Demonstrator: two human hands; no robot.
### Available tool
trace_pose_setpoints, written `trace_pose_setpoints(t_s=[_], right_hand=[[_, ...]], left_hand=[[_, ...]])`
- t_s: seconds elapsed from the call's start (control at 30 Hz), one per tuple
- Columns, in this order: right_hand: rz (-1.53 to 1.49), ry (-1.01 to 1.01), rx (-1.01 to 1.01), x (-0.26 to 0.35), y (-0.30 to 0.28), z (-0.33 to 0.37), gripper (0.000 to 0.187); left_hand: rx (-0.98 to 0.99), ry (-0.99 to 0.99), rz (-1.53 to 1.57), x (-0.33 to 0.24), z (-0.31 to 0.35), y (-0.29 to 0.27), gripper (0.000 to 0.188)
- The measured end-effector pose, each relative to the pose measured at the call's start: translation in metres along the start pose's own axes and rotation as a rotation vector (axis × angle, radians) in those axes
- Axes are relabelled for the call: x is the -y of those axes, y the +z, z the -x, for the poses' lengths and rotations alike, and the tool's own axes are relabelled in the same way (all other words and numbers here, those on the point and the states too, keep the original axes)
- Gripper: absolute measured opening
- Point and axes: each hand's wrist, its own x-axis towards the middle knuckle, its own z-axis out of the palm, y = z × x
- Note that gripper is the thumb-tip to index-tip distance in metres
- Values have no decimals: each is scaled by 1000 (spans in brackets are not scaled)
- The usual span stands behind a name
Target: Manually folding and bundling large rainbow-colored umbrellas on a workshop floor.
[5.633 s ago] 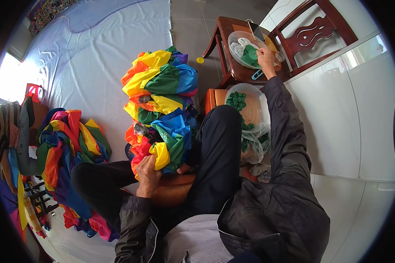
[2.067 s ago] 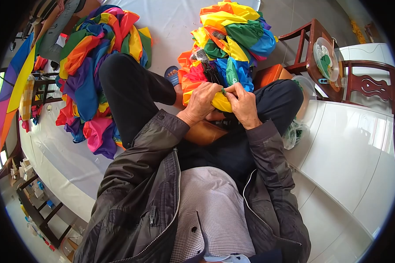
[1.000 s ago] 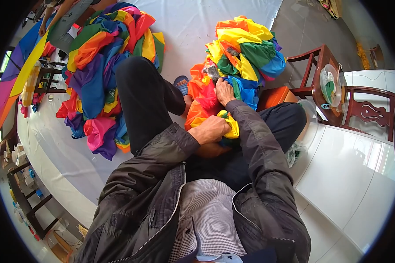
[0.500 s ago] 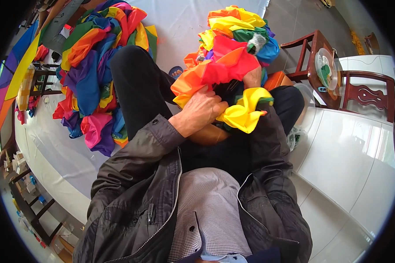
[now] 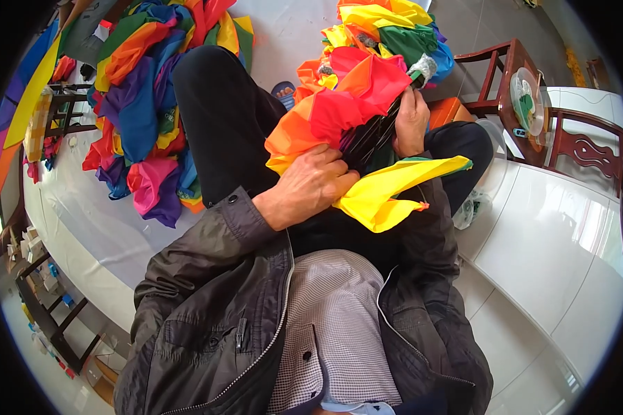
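Note:
A rainbow umbrella canopy [image 5: 367,86] is bunched over my lap, its red and orange panels on top. Below the red cloth shows a bundle of thin black ribs [image 5: 370,144]. My left hand [image 5: 311,183] is closed on the cloth at the lower left, and a loose yellow flap [image 5: 387,194] with a green edge hangs beside its fingers. On the other side, my right hand [image 5: 411,121] has its fingers closed round the far ends of the ribs, just below a small greyish tuft [image 5: 422,68].
A large heap of rainbow cloth [image 5: 135,104] lies on pale sheeting at the left. More bunched rainbow cloth [image 5: 387,24] sits beyond my hands. At the right are a wooden chair [image 5: 592,142] and a stool bearing a clear plastic bowl [image 5: 527,104]. An orange box [image 5: 450,111] stands by my right knee.
My right hand has come out from under the cloth and moved up to the ribs. The ribs are now more exposed, and the yellow flap has spread to the right.

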Motion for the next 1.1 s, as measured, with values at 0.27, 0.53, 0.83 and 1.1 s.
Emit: trace_pose_setpoints(t_s=[0.27,0.53,0.83,1.1], right_hand=[[-271,274,81,0,-1,17,39],[-369,377,131,-9,-3,21,38],[-508,644,70,8,7,30,33],[-406,590,97,10,10,42,33]], left_hand=[[82,29,-39,-21,11,-20,30],[-5,84,-22,-33,17,-33,21],[138,105,-75,-34,31,-33,28],[102,92,-95,-26,36,-30,29]])
